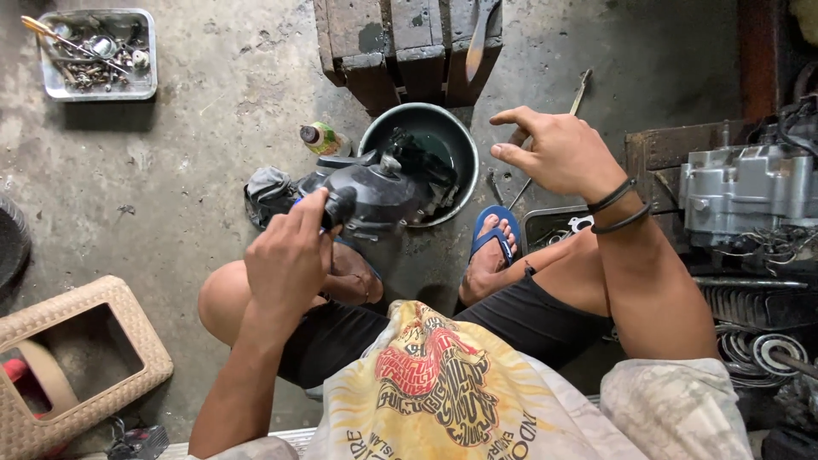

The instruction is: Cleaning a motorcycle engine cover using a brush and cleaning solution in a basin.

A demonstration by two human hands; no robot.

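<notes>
My left hand (pixel 288 254) grips a black engine part (pixel 375 192) by a stubby end, holding it over my left knee. The part leans against a round dark metal basin (pixel 443 128) on the concrete floor. My right hand (pixel 554 153) hovers in the air to the right of the basin, fingers spread and holding nothing. Two dark bands circle its wrist. My right foot in a blue sandal (pixel 494 243) rests just below the basin.
A metal tray of bolts and tools (pixel 98 55) lies top left. A small bottle (pixel 322 138) stands beside the basin. Wooden blocks (pixel 400 47) sit at the top. A grey engine block (pixel 750 192) stands right, and a woven plastic stool (pixel 77 358) lies lower left.
</notes>
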